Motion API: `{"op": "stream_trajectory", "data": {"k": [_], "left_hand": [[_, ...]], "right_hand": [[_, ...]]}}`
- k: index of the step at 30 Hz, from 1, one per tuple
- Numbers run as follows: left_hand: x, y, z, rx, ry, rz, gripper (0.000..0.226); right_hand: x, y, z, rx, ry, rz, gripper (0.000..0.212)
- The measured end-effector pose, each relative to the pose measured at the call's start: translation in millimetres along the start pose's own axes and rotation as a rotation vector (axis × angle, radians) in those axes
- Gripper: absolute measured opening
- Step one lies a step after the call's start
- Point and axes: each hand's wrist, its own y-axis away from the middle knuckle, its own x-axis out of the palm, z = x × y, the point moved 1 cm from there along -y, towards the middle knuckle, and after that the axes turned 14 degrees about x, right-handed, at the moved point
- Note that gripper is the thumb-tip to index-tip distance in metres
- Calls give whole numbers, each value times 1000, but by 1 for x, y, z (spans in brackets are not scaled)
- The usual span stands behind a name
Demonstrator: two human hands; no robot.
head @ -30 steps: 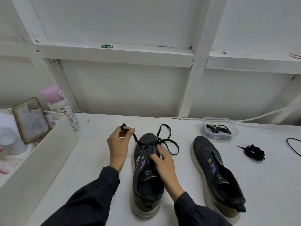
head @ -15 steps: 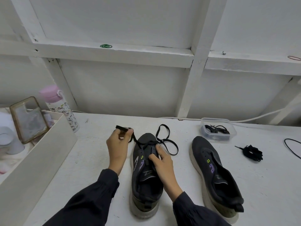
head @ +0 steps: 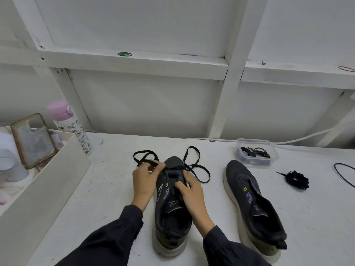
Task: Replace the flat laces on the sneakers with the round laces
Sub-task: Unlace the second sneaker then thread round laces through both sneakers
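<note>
Lace: black flat fabric lace (head: pixel 199 167) in the toe-end eyelets, loops trailing on the white worktop (head: pixel 115 189).
Left grip (head: pixel 148 177): pinched on the lace's left strand.
Right grip (head: pixel 190 192): clamped on the dark grey mesh sneaker (head: pixel 172 217), pinning it down.
Risk: the tip may snag in an eyelet — a hard tug could drag the sneaker if the hold slackens.

At right edge, black cable loop (head: pixel 343 178) cut off; flat lace (head: pixel 144 151) blurred under left hand (head: pixel 145 179).

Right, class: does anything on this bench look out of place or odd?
Nothing is spilled or damaged. One black lace bundle lies loose on the table, beside rather than inside the clear container holding other laces, and green rubber bands sit oddly on the wall ledge.
</note>
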Motion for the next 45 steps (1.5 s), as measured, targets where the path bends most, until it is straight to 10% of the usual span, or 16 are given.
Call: {"op": "stream_trajectory", "data": {"k": [10, 26, 45], "left_hand": [[0, 8, 4, -25, 163, -33, 8], [-16, 20, 42, 308, 25, 332, 31], [0, 15, 39, 261, -292, 225, 24]], "right_hand": [[2, 0, 0, 13, 4, 3, 44], [1, -20, 54, -391, 1027, -238, 21], [11, -35, 20, -433, 805, -196, 11]]}}
